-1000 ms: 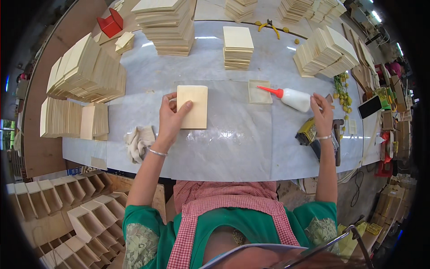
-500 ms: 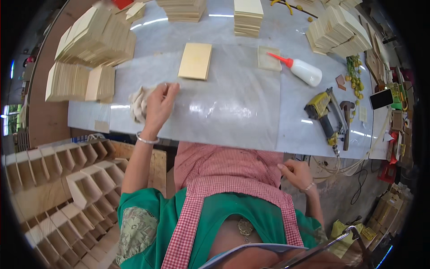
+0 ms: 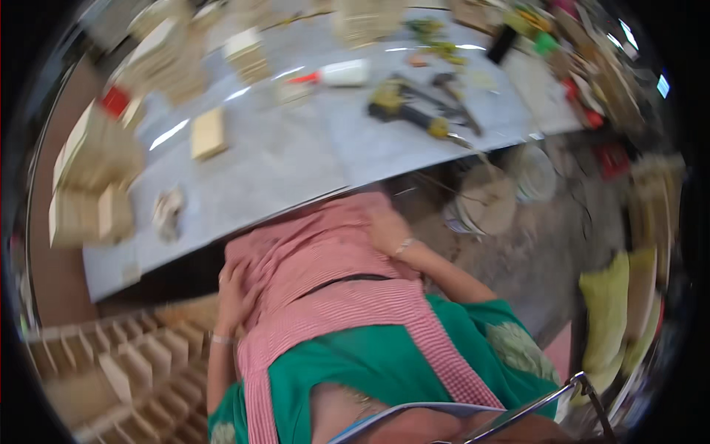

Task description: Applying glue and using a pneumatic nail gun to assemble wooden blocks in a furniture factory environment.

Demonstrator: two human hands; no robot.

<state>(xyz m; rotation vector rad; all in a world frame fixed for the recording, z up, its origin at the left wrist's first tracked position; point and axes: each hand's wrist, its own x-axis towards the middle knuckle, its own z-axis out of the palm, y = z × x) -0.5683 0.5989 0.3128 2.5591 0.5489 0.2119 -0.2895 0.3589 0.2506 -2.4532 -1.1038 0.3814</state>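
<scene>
My left hand [image 3: 232, 290] rests against the left side of the red-and-white checked apron [image 3: 333, 307], over my lap, its fingers apart. On the right side of the apron lies my right hand [image 3: 387, 232], smeared by motion, so its fingers cannot be made out. Both hands are below the table's front edge. On the table [image 3: 274, 166], a crumpled whitish cloth [image 3: 169, 213] lies nearest my left hand. Beyond it sits a small stack of thin wooden boards [image 3: 209, 134].
A white bottle with a red nozzle [image 3: 344, 73], a yellow-black nail gun [image 3: 407, 111] and a hammer [image 3: 455, 96] lie on the table. Board stacks [image 3: 92, 159] stand at left. Wooden compartments [image 3: 144, 362] are lower left; buckets [image 3: 484, 200] stand right under the table edge.
My left hand has left the cloth and come down to the apron. My right hand has moved in onto the apron. The view has swung right, so the table appears tilted and shifted left.
</scene>
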